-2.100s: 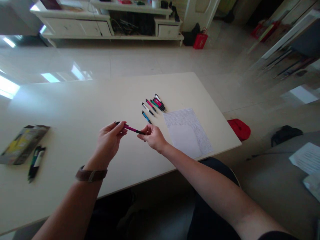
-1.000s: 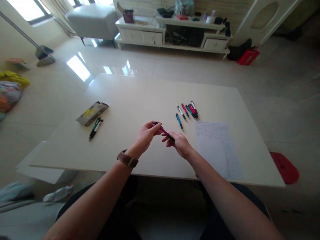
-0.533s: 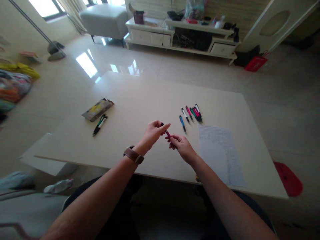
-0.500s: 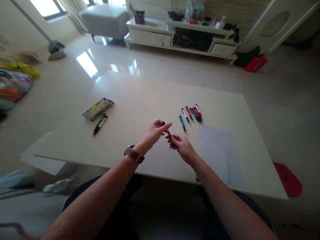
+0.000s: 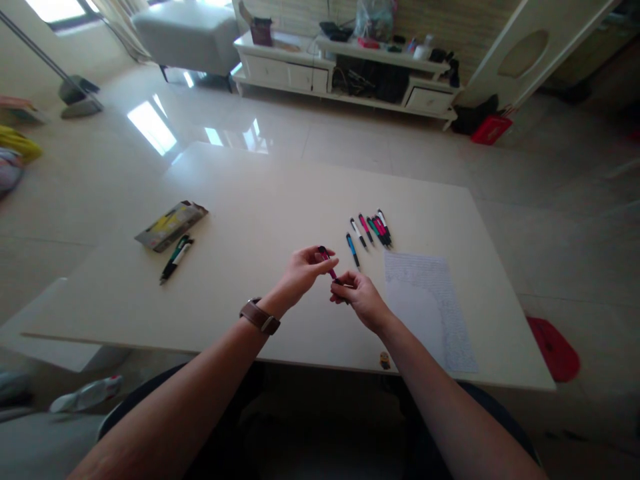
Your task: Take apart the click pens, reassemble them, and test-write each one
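Observation:
Both my hands hold one purple pen [image 5: 330, 269] above the near middle of the white table [image 5: 280, 200]. My left hand [image 5: 304, 270], with a brown watch at the wrist, pinches its upper part by the black end. Fingers of my right hand [image 5: 361, 295] close round the lower end and partly hide it. Just beyond lies a blue pen [image 5: 353, 249]. Past it are a white pen [image 5: 358, 233], a pink pen [image 5: 366, 227] and a cluster of several pens [image 5: 381, 229]. Beside my right forearm lies a sheet of paper [image 5: 415, 300] with writing.
On the left of the table lie a grey and yellow box [image 5: 171, 225] and a green pen [image 5: 180, 250] next to a white and black pen [image 5: 176, 261]. A small sticker-like figure [image 5: 385, 361] is at the near edge. A low cabinet [image 5: 285, 70] stands across the floor.
The view has shifted, so the table's things appear further left. More of the purple pen's upper part shows by my left hand, and my right hand sits lower on it.

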A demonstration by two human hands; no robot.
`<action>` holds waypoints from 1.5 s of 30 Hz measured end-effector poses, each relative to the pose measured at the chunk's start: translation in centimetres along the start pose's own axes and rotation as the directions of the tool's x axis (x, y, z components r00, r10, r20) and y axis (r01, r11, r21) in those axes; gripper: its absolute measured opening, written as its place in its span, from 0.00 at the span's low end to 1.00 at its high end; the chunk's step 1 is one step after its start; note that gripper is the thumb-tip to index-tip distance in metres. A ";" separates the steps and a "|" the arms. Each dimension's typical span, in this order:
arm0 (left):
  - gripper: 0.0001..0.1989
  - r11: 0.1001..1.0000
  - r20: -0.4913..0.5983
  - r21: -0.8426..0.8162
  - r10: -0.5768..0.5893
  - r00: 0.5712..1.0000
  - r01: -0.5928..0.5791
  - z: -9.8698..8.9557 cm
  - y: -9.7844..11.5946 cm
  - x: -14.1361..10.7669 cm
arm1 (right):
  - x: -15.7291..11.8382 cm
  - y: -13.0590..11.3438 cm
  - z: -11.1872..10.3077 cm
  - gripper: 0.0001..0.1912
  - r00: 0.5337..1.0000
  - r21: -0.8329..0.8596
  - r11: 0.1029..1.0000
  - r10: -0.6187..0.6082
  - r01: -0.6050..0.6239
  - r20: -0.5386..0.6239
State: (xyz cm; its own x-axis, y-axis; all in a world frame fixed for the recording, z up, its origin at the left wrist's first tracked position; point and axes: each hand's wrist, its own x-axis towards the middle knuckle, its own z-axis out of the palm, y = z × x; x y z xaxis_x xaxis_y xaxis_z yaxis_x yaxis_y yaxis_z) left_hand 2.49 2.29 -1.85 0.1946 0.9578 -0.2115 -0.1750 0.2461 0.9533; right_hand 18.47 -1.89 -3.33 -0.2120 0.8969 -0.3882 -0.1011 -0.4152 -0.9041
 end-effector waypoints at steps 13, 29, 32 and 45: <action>0.14 0.999 -0.224 -0.042 0.008 0.975 -0.018 -2.9 0.7 1.4 | 0.9 1.0 0.3 0.14 0.999 -0.190 0.981 -0.039 0.032 -0.033; 0.12 0.625 -0.084 0.779 0.024 0.996 0.050 -8.1 -5.0 0.2 | 1.4 1.8 0.0 0.09 0.999 -0.296 0.955 -0.009 -0.005 -0.044; 0.13 0.472 -0.047 0.881 0.100 0.994 -0.006 -7.8 -4.6 0.2 | 1.5 2.0 -0.1 0.08 0.998 -0.368 0.930 -0.013 -0.007 -0.053; 0.18 0.537 0.371 0.772 0.053 0.927 -0.340 -6.2 -1.8 -0.7 | 0.6 2.0 0.7 0.07 0.991 -0.749 0.652 -0.131 0.116 0.039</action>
State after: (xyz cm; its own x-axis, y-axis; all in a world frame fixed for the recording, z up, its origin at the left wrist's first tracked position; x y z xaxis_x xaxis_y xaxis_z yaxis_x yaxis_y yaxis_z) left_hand -3.36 2.12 -4.73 0.5291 0.8460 -0.0659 0.5856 -0.3079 0.7499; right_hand 17.44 -2.25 -5.23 -0.2344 0.9371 -0.2588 0.6378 -0.0527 -0.7684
